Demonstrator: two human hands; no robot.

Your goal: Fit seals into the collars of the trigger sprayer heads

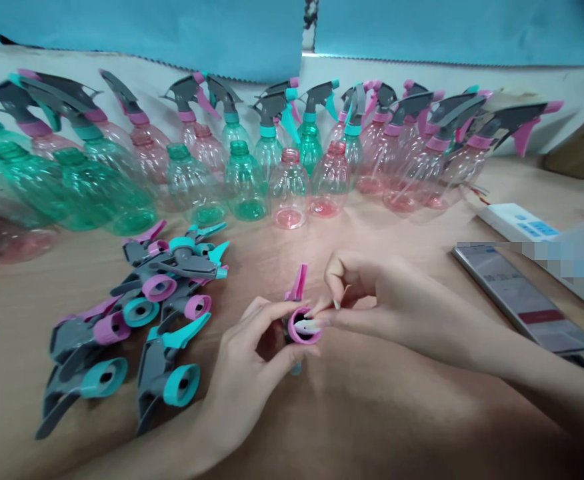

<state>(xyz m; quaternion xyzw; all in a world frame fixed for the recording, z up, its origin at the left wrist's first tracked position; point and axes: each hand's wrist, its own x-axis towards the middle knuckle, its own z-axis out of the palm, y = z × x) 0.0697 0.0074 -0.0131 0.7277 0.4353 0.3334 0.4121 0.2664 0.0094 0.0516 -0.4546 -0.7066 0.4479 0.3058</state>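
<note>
Sprayer head (293, 333), collar (293, 321) up, long trigger (300, 281) pointing away (toward bottles (290, 190)); left hand (245, 353) grip pinching collar, right hand (372, 293) grip unclear

No text is legible: the screen (515, 287) of the smartphone (525, 300) shows blurred marks above a dark red band (545, 315); blue print (541, 229) on the white box (501, 217) beside it is too small.

On the table (397, 233) to my right: a phone (527, 300) with lit screen, a white case (515, 220) beside it; farther back, a brown block (579, 143). Facing me: blue cloth (147, 33).
</note>
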